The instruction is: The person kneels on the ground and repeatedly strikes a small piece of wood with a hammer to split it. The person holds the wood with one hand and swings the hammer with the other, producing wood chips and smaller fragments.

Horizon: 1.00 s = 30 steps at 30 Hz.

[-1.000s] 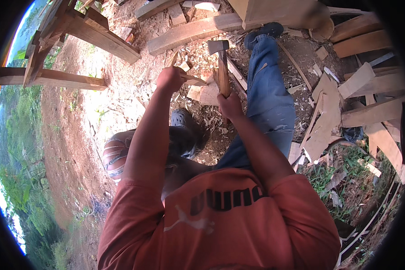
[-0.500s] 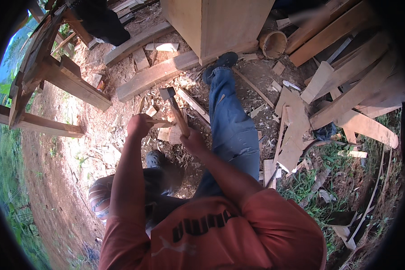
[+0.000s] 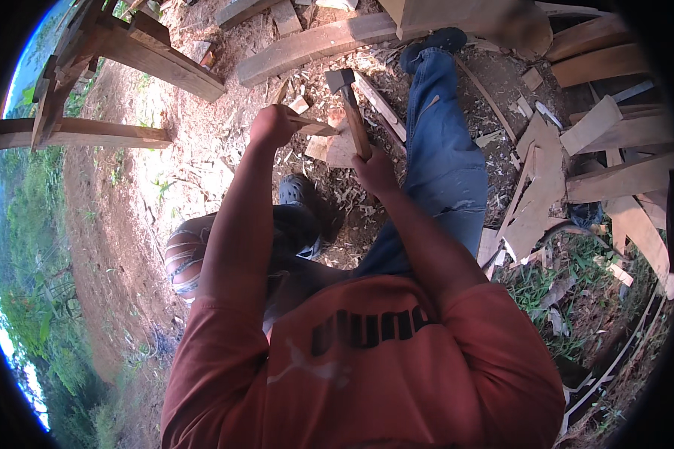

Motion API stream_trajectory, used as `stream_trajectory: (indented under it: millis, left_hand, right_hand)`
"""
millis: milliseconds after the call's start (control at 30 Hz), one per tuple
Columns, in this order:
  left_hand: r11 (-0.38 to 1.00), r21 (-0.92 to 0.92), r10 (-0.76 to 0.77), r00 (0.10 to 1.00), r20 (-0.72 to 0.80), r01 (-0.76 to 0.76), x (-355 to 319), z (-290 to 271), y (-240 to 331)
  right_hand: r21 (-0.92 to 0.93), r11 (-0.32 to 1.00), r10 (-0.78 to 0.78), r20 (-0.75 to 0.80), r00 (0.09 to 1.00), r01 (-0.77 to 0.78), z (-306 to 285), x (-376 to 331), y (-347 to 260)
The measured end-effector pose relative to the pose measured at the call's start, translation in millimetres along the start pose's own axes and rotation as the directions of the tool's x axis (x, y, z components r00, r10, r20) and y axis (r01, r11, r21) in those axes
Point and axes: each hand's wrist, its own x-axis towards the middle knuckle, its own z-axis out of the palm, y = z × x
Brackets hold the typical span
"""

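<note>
My right hand [image 3: 376,172] is closed round the lower end of a hatchet's wooden handle; the dark metal head of the hatchet [image 3: 340,79] points up and away from me. To its left, my left hand [image 3: 272,126] grips a short pointed wooden stake [image 3: 316,126]. The stake's tapered end points right, towards the hatchet handle, with a small gap between them. Beneath the stake, pale wood blocks [image 3: 335,147] lie on ground strewn with chips. My left fingers are partly hidden by the back of the hand.
A long timber beam [image 3: 318,46] lies beyond my hands. Wooden framing [image 3: 157,56] juts in from the far left. Boards and offcuts [image 3: 535,183] are heaped on the right, beside my outstretched leg [image 3: 445,150]. A narrow strip of wood [image 3: 380,106] lies near the hatchet.
The whole view has shifted, so the scene sits higher and further right. Both hands keep their holds on the stake and hatchet, with little change between them.
</note>
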Motion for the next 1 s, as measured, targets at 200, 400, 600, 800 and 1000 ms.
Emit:
stream_trajectory:
  millis: [200, 400, 600, 800, 1000]
  left_hand:
    - [0.994, -0.082, -0.074, 0.997, 0.018, 0.076, 6.7, 2.4, 8.3]
    - [0.987, -0.062, -0.150, 0.989, 0.000, 0.150, 13.2, 6.9, 1.1]
    - [0.986, -0.092, -0.138, 0.989, 0.046, 0.142, 14.7, 4.1, 5.7]
    - [0.988, -0.082, -0.133, 0.991, 0.014, 0.134, 11.9, 6.8, 8.2]
    - [0.981, -0.081, -0.176, 0.984, 0.010, 0.176, 8.4, 6.3, -1.0]
  right_hand:
    - [-0.028, 0.902, 0.431, 0.119, 0.894, -0.431, 23.7, -10.2, 44.8]
    - [0.192, 0.916, 0.342, 0.086, 0.936, -0.353, -4.3, 10.3, 1.8]
    - [-0.311, 0.930, 0.251, 0.148, 0.957, -0.196, 9.0, -4.1, 48.1]
    - [-0.204, 0.954, 0.249, 0.129, 0.960, -0.220, 6.1, -3.1, 33.8]
    - [-0.173, 0.978, 0.134, 0.119, 0.984, -0.113, -0.7, -4.6, 3.3]
